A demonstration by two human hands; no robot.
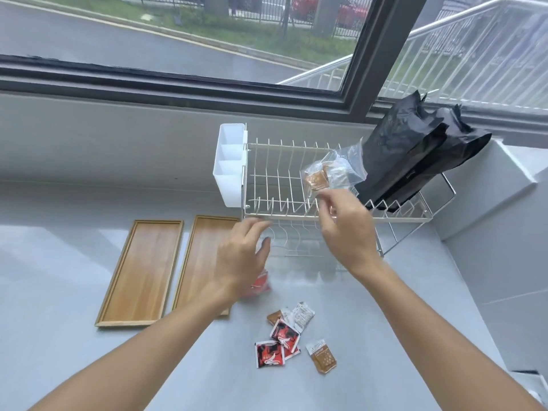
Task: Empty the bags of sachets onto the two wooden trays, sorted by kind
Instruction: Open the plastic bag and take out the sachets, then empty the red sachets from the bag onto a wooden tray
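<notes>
My right hand pinches the lower edge of a clear plastic bag with brown sachets inside, held above the wire rack. My left hand hovers over the counter with fingers apart; a red sachet shows just beneath it, and I cannot tell if the hand touches it. Two wooden trays lie side by side at the left, the left tray and the right tray, both bare. Several loose sachets lie on the counter in front: red-and-black ones, a brown one, a white one.
A white wire dish rack stands behind my hands with a white plastic caddy on its left end. Black bags lean in the rack's right side. A window runs along the back; a grey wall block stands at the right.
</notes>
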